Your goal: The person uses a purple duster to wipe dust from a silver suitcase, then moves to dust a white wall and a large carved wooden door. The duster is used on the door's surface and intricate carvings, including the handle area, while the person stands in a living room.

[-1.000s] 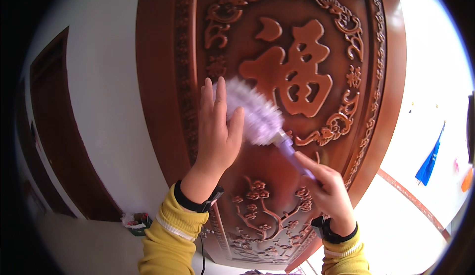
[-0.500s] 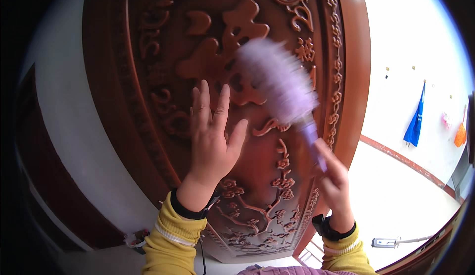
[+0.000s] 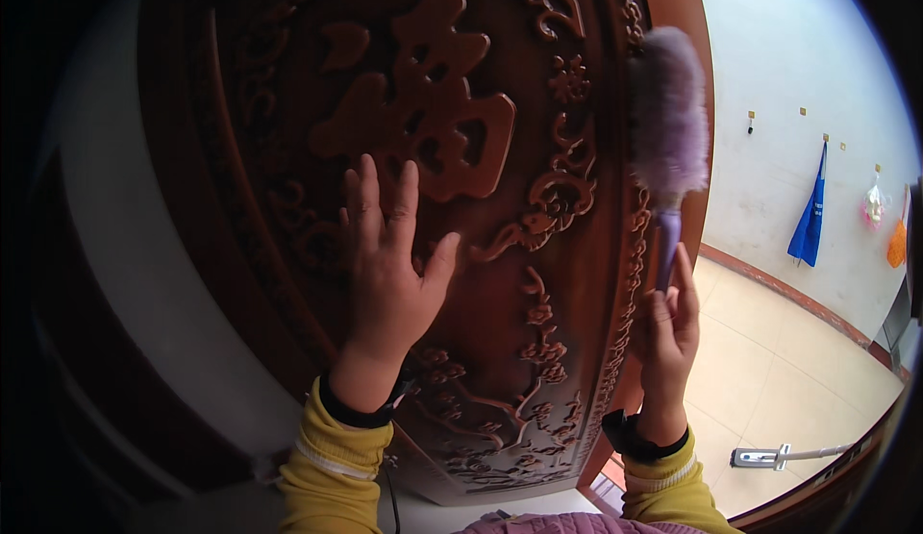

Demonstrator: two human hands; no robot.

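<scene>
A tall carved panel of dark reddish-brown wood (image 3: pixel 481 313) stands in front of me, with raised scrolls, blossom branches and a large character. My right hand (image 3: pixel 670 342) is closed round the purple handle of a fluffy lilac duster (image 3: pixel 670 116). The duster points upward, its head over the panel's right border; whether its fibres press on the wood I cannot tell. My left hand (image 3: pixel 392 255) has its fingers spread, palm toward the panel's middle, below the big character. Contact between that palm and the wood is hard to make out.
At the right, a pale wall (image 3: pixel 760 178) bears small hooks with a blue apron-like cloth (image 3: pixel 810 212), a pink-and-white bag (image 3: pixel 873 207) and an orange item (image 3: pixel 897 244). A flat mop (image 3: pixel 760 458) lies on the tiled floor (image 3: pixel 760 371). A grey-white wall (image 3: pixel 144 274) runs along the left.
The duster has swung right and more upright, from the panel's middle to its right border, with my right hand. My left hand stays spread, shifted slightly left in the view. The picture has darkened.
</scene>
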